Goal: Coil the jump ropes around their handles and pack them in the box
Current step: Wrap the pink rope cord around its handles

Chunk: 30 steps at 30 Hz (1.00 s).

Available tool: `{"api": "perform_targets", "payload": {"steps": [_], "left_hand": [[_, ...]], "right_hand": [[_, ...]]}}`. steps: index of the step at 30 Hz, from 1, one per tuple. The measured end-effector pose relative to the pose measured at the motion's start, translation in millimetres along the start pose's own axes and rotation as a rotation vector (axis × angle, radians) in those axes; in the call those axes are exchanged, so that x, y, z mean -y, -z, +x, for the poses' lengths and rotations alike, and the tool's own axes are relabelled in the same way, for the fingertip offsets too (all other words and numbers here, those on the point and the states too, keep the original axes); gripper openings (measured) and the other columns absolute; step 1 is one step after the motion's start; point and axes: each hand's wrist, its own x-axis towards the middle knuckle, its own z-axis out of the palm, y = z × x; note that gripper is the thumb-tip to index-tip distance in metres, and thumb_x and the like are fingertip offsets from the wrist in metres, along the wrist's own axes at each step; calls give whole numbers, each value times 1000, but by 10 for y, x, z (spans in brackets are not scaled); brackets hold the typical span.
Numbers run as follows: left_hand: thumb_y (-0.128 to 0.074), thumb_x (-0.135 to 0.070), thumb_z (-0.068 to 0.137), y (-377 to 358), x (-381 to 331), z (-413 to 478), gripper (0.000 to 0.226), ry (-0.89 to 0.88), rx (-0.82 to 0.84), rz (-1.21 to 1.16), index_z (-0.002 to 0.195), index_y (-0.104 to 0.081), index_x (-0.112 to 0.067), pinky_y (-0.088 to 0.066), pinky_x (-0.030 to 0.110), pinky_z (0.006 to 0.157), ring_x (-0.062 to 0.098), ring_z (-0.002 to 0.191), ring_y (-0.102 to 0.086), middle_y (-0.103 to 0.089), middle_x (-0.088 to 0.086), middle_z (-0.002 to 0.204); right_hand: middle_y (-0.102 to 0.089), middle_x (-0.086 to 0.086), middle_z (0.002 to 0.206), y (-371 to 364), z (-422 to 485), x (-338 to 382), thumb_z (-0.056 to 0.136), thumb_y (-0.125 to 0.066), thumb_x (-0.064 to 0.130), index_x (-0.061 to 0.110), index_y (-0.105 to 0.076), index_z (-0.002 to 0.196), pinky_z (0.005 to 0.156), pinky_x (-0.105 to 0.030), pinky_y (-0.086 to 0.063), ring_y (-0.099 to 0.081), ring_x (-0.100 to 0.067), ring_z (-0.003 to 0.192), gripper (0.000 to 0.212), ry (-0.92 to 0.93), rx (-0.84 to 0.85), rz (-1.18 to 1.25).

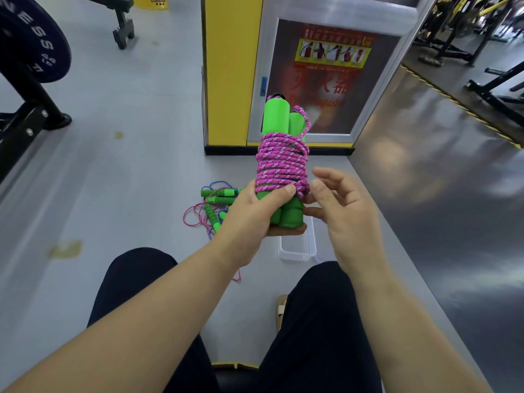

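1. left hand [255, 211]: closed around the lower ends of the two green handles [276, 116], thumb pressed on the lowest turns of the pink rope [280, 163]; the bundle stands upright in front of the person, above the floor [127, 165].
2. right hand [337, 211]: open, fingers loosely spread, its fingertips [310, 197] touching the rope where the bottom turns bunch at the right side of the bundle; it grips nothing firmly.
3. pink rope: wound in many close turns about the middle of the paired handles; one strand runs up the right side to a loop near the handle tops. the step in hand appears to be securing the last of the rope.
4. to do it well, judged from this view: keep the left thumb on the bottom turns so they cannot slacken, tuck the free end under a tight turn with the right fingertips, and keep the handles parallel.
5. clear plastic box [297, 248]: on the floor just below and behind the hands, partly hidden; its contents cannot be told.
6. loose jump ropes [215, 205]: green-handled, tangled on the floor left of the box, not yet coiled.
7. outward: a yellow pillar [229, 72], an extinguisher cabinet [326, 80], a weight plate [31, 43] at far left.
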Motion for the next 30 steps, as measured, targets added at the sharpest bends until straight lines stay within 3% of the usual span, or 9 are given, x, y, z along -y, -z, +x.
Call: {"api": "perform_targets", "payload": {"steps": [4,8,11,15,18,20,24,27,30], "left_hand": [[-55,-11,90,10,-3,-14,13,19,41,-23,101,-62,-14,-58,40,63,21,79,-68,-68,8,88],[-59,-20,85,70,13,-46,24,37,68,-8,107,-60,-12,-57,38,64,21,82,-69,-67,10,94],[-58,-36,77,72,48,-56,32,73,50,-44,102,-62,-16,-58,36,62,18,77,-70,-71,4,86],[-53,-26,91,96,86,-6,20,113,-24,-91,98,-64,-10,-59,38,62,20,71,-70,-71,8,83],[-53,-21,91,117,100,2,19,132,-12,-67,98,-63,-5,-58,37,61,22,69,-68,-70,10,81],[-54,-23,90,106,111,-7,24,169,28,-33,102,-62,-4,-59,39,63,23,73,-68,-69,10,83],[-57,-40,82,124,182,8,53,270,53,47,120,-51,-4,-59,42,65,29,85,-68,-66,16,103],[-58,-41,85,204,276,113,55,331,-102,70,122,-46,-2,-59,43,65,32,86,-69,-63,20,113],[-55,-38,91,359,502,270,45,360,-182,152,117,-49,-3,-59,42,67,30,92,-68,-62,19,116]], "right_hand": [[-66,4,74,3,82,-16,67,-66,26,17,-64,84,65,-29,-55,-61,-11,68,20,-187,89,204],[-58,3,62,16,123,-35,68,-69,19,13,-55,78,57,-26,-54,-54,-10,55,18,-242,126,215],[-58,1,69,11,136,-35,77,-68,14,12,-55,83,68,-32,-57,-56,-13,63,15,-262,143,131],[-61,-4,83,-44,117,-98,84,-62,20,10,-54,93,75,-33,-56,-59,-18,77,15,-347,116,229],[-65,-12,109,-62,147,-192,90,-49,41,8,-54,115,92,-38,-51,-63,-26,102,42,-552,103,420],[-64,-14,119,-58,188,-191,91,-40,52,11,-54,123,94,-41,-50,-60,-28,112,55,-609,166,520],[-64,-14,119,-59,286,-266,95,-35,46,11,-55,125,86,-39,-52,-63,-25,105,50,-614,255,512],[-62,-14,121,-31,381,-490,94,-46,31,8,-52,129,89,-37,-50,-61,-23,101,42,-648,235,433],[-63,-8,117,-39,475,-871,91,-52,32,13,-53,128,88,-40,-49,-60,-21,97,41,-759,220,347]]}}
